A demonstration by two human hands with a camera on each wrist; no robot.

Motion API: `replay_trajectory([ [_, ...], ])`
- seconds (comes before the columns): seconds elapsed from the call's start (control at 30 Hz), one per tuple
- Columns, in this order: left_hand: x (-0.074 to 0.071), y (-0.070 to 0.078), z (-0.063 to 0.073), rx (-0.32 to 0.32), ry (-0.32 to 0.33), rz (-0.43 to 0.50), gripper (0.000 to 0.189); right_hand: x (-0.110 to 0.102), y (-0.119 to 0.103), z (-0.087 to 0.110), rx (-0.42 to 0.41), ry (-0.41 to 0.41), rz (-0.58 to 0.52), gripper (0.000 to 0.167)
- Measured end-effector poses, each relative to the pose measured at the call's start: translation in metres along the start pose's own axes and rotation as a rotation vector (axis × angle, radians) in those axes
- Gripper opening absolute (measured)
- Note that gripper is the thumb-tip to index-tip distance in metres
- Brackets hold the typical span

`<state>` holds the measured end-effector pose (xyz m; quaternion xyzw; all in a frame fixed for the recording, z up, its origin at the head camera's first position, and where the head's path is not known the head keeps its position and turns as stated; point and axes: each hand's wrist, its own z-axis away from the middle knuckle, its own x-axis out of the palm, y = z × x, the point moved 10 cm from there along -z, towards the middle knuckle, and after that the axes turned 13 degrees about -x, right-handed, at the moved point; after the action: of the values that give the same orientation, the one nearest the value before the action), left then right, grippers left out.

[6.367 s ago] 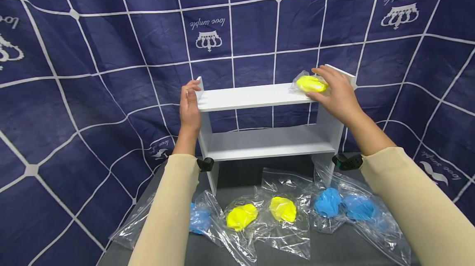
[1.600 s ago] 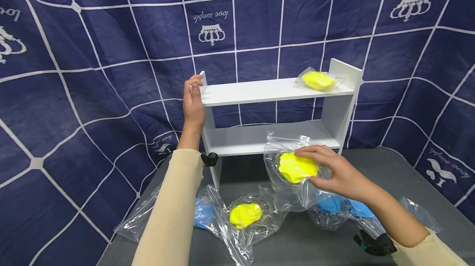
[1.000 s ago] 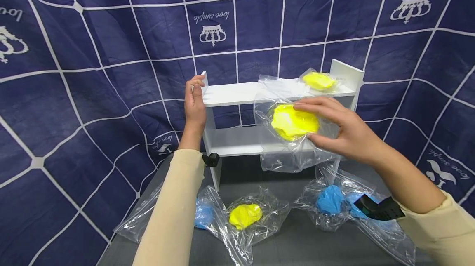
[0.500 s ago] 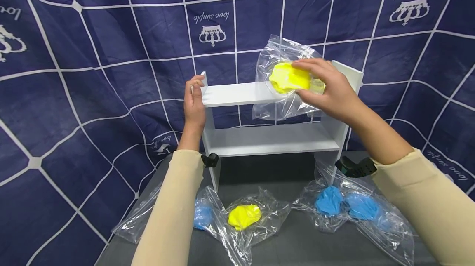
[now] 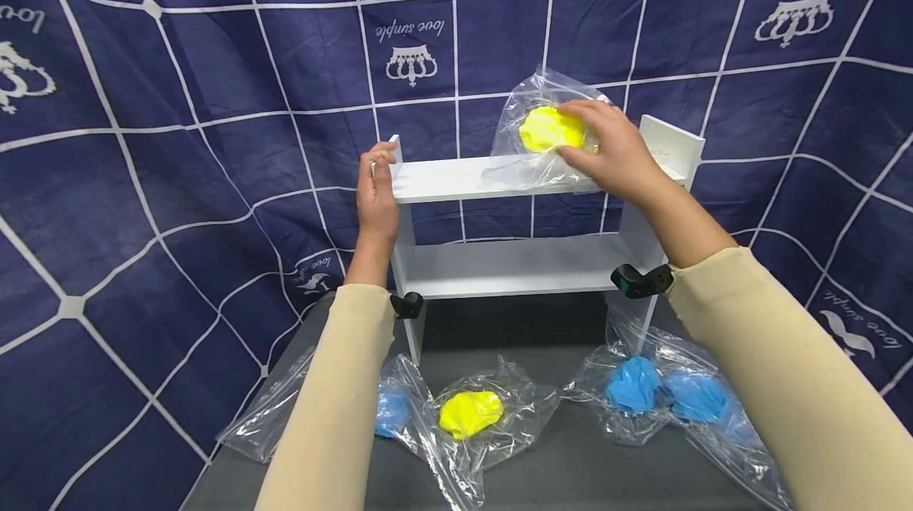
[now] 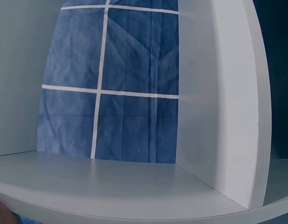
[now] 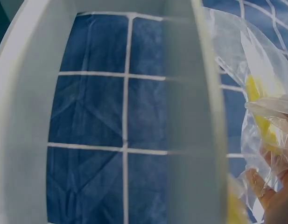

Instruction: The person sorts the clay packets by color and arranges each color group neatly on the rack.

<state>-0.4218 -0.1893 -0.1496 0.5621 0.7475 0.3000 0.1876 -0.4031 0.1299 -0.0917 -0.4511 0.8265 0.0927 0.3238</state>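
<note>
In the head view, my right hand [image 5: 613, 150] pinches a clear zip bag with a yellow lump [image 5: 548, 131] inside, thumb below and fingers on top. The bag's lower part overlaps the top board of a white two-tier shelf [image 5: 456, 178]. In the right wrist view, the bag [image 7: 260, 98] shows right beside the board edge, with another yellow patch [image 7: 236, 205] lower down. At the shelf's upper left, my left hand [image 5: 376, 198] grips the side panel. The left wrist view shows only the shelf's boards [image 6: 111, 186] and the cloth behind.
On the dark table [image 5: 571, 463] lie another bagged yellow lump [image 5: 471, 414], two bagged blue lumps [image 5: 633, 384] at right and one blue lump [image 5: 391, 412] beside the left sleeve. A navy cloth with white lines [image 5: 492, 36] hangs behind. The lower board [image 5: 513, 265] is bare.
The right hand left one yellow bag at the top board's right end, picked up a second from the table and raised it to the top board. The left hand stayed on the panel.
</note>
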Motion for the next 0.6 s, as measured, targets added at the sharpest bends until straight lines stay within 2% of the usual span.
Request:
replay_trajectory([
  [0.27,0.000,0.001,0.000,0.004,0.007,-0.007,0.025,0.025,0.018,0.005,0.094,-0.154,0.048,0.055],
  [0.47,-0.001,0.001,0.000,0.008,0.007,-0.004,0.024,0.040,0.021,0.008,0.122,-0.322,0.103,0.061],
  [0.6,-0.001,0.000,0.000,0.005,0.004,-0.004,0.024,0.043,0.022,0.008,0.129,-0.341,0.101,0.060],
])
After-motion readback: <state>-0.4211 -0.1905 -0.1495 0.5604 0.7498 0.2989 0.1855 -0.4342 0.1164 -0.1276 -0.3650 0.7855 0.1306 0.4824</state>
